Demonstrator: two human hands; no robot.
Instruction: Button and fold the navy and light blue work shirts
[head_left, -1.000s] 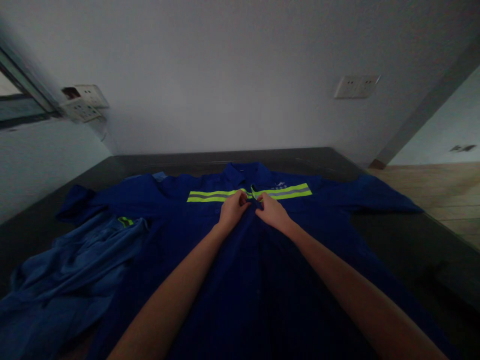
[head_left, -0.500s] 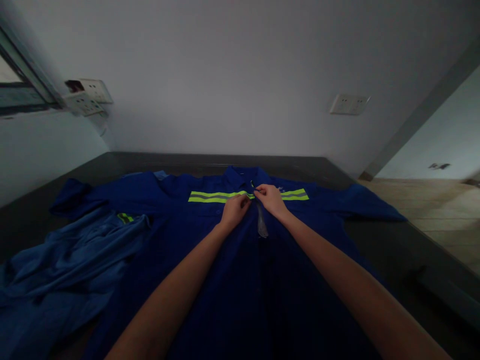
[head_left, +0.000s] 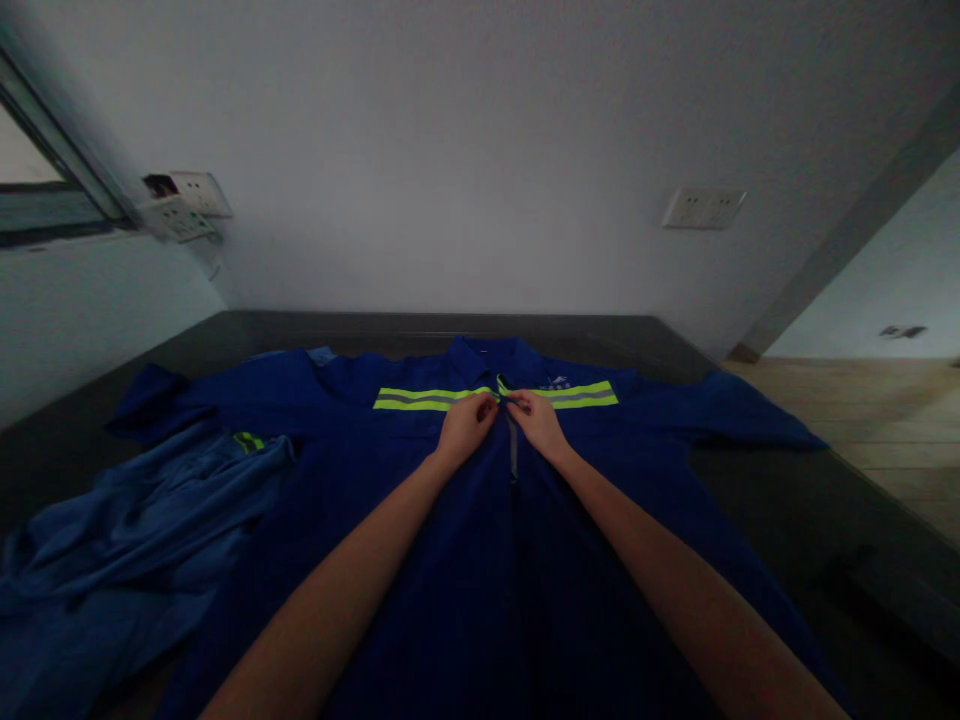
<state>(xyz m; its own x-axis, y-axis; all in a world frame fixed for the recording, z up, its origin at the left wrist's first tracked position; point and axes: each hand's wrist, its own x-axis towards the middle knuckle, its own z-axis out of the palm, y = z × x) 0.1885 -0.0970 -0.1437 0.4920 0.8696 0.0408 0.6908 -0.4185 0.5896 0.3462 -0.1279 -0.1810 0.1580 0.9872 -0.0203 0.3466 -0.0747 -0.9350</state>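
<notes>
Where the fingertips of the two hands nearly meet, the thumb and fingers of the left hand (head_left: 469, 418) are drawn together on one side of the blue jacket's (head_left: 352, 500) front, and those of the right hand (head_left: 536, 418) pinch the other; which layers of cloth lie between them, I cannot tell. The yellow reflective band (head_left: 585, 396) crosses at this spot, its middle raised in a small fold just beyond the fingertips. From there the front opening (head_left: 514, 520) runs back towards the wearer of the camera, its long axis roughly square to the tabletop's (head_left: 337, 322) far edge. It lies between the hands, the right fingertips slightly nearer, and a narrow grey strip (head_left: 513, 450) shows in it. Beyond the hands, the collar (head_left: 466, 358) points to that far edge. The jacket lies spread face up, one sleeve reaching towards the tabletop's left edge, the other its right edge. Left of it lies a lighter blue garment (head_left: 165, 520), partly under the left-side sleeve.
</notes>
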